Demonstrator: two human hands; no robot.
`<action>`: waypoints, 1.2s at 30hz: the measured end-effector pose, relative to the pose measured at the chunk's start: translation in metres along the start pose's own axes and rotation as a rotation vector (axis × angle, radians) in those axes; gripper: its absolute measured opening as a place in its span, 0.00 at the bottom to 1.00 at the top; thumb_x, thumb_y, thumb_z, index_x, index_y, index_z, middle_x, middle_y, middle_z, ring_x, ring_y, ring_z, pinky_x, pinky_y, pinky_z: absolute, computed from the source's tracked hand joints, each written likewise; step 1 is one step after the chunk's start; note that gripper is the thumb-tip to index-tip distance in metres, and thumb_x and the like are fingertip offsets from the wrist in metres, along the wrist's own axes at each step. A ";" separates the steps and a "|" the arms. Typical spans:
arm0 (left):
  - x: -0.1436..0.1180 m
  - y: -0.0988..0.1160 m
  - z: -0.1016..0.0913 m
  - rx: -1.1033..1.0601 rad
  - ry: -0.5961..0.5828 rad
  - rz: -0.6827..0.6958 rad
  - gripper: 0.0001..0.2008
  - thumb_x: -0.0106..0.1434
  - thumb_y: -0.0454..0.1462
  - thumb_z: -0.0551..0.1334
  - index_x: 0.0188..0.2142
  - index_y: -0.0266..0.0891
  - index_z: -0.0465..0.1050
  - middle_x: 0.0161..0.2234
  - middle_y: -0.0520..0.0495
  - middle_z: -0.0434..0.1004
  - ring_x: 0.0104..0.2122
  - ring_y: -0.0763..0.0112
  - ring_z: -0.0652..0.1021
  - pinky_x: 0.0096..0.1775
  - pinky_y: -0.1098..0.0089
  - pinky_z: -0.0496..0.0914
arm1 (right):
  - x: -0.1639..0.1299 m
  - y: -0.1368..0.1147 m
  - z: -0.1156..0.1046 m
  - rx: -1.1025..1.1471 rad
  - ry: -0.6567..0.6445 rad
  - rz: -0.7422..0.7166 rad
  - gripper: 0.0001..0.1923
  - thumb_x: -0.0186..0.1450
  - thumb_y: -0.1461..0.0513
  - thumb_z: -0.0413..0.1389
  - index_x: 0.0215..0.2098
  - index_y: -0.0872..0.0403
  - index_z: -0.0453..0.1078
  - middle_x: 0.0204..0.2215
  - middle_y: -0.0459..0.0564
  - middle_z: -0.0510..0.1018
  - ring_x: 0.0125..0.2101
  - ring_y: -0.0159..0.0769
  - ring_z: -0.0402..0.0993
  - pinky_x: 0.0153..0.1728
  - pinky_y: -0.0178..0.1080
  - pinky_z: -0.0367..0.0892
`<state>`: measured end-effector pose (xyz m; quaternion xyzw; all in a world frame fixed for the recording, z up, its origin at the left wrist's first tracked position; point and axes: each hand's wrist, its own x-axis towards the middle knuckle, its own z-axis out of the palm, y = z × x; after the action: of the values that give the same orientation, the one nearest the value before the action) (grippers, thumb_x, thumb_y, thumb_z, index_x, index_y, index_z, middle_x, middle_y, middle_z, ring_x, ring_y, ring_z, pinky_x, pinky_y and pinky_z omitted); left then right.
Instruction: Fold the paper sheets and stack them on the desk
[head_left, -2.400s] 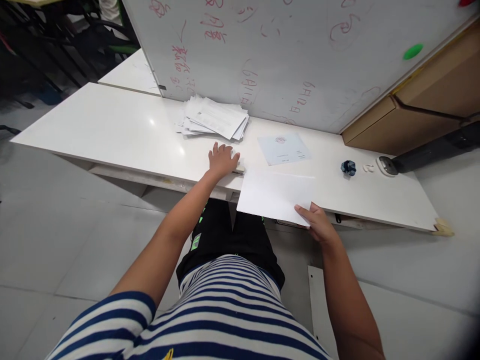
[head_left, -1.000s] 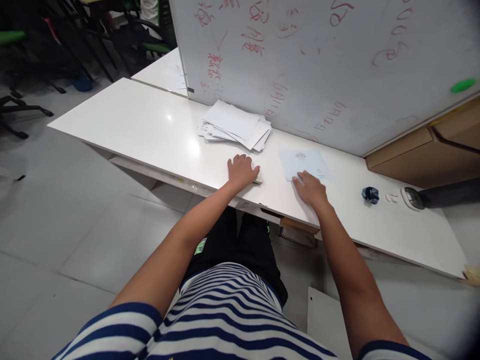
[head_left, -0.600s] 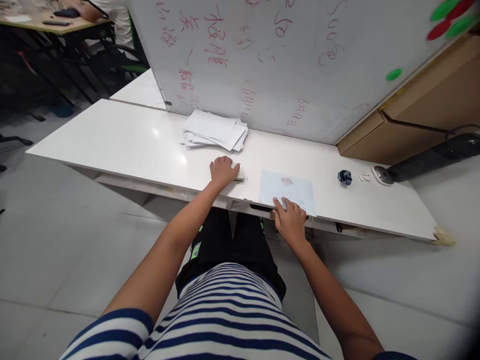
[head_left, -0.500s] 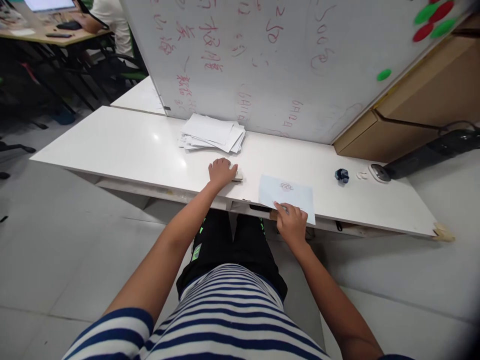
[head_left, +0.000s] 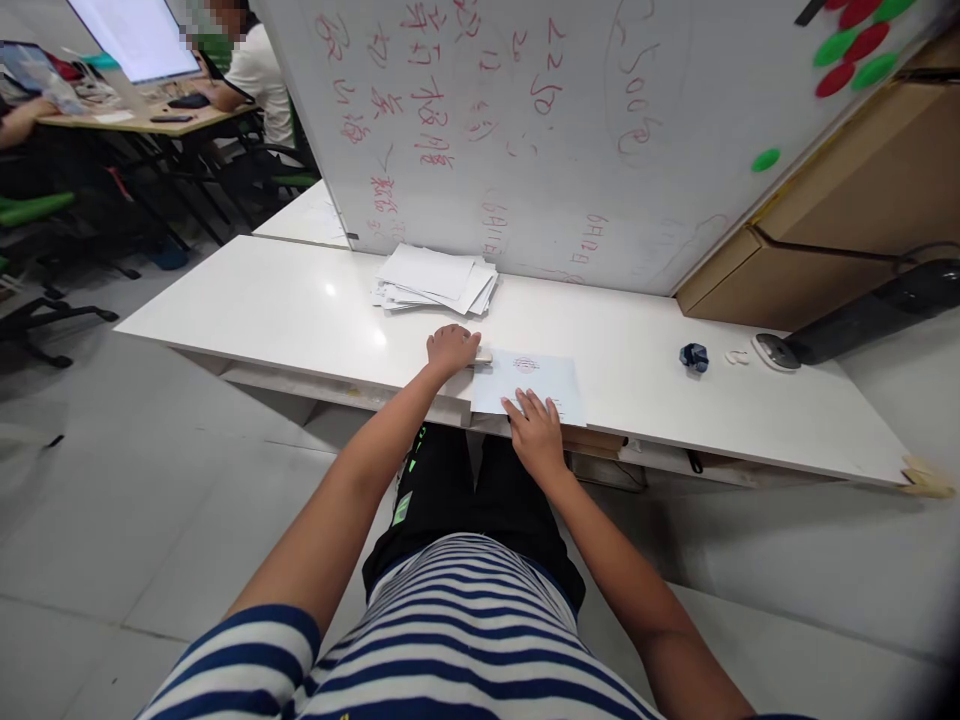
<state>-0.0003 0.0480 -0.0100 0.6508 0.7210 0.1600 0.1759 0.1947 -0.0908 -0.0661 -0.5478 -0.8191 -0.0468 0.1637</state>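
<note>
Right hand [head_left: 534, 432] lay flat, fingers spread, on a white stamped paper sheet [head_left: 536, 381] at the long white table's [head_left: 300, 310] near edge. Left hand [head_left: 451, 349] was clenched over a small flat object [head_left: 484, 356], just left.

Right hand [head_left: 535, 432] flat on a sheet [head_left: 534, 382]; left hand [head_left: 450, 349] covers a small object beside it.

On the table [head_left: 262, 310], the sheet [head_left: 536, 385] lies at the near edge under the right hand [head_left: 534, 435]. The left hand [head_left: 450, 350] rests at its nine o'clock, the paper stack [head_left: 435, 280] at eleven against the whiteboard [head_left: 562, 130], the clip [head_left: 694, 357] at three.
</note>
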 end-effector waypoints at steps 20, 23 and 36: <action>0.003 -0.001 0.006 -0.030 0.043 0.007 0.21 0.68 0.50 0.48 0.50 0.42 0.70 0.55 0.44 0.72 0.57 0.58 0.67 0.58 0.58 0.56 | -0.005 0.030 -0.023 0.055 -0.001 0.183 0.22 0.71 0.58 0.39 0.54 0.47 0.72 0.55 0.49 0.74 0.57 0.45 0.69 0.63 0.56 0.49; 0.001 0.000 0.007 -0.040 0.056 0.010 0.21 0.68 0.50 0.48 0.49 0.42 0.70 0.55 0.44 0.72 0.58 0.58 0.67 0.59 0.58 0.56 | 0.015 0.041 -0.047 0.089 0.055 0.281 0.26 0.72 0.54 0.36 0.50 0.48 0.74 0.47 0.51 0.80 0.48 0.44 0.76 0.62 0.53 0.53; -0.005 0.005 0.006 -0.048 0.122 -0.008 0.20 0.68 0.46 0.49 0.51 0.40 0.70 0.55 0.41 0.72 0.58 0.57 0.66 0.61 0.54 0.54 | 0.290 -0.044 -0.027 0.025 0.091 -0.160 0.28 0.74 0.57 0.31 0.59 0.56 0.65 0.59 0.60 0.69 0.55 0.49 0.66 0.52 0.48 0.58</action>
<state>0.0077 0.0434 -0.0129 0.6326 0.7289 0.2159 0.1477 0.0600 0.1409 0.0565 -0.4758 -0.8525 -0.0744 0.2034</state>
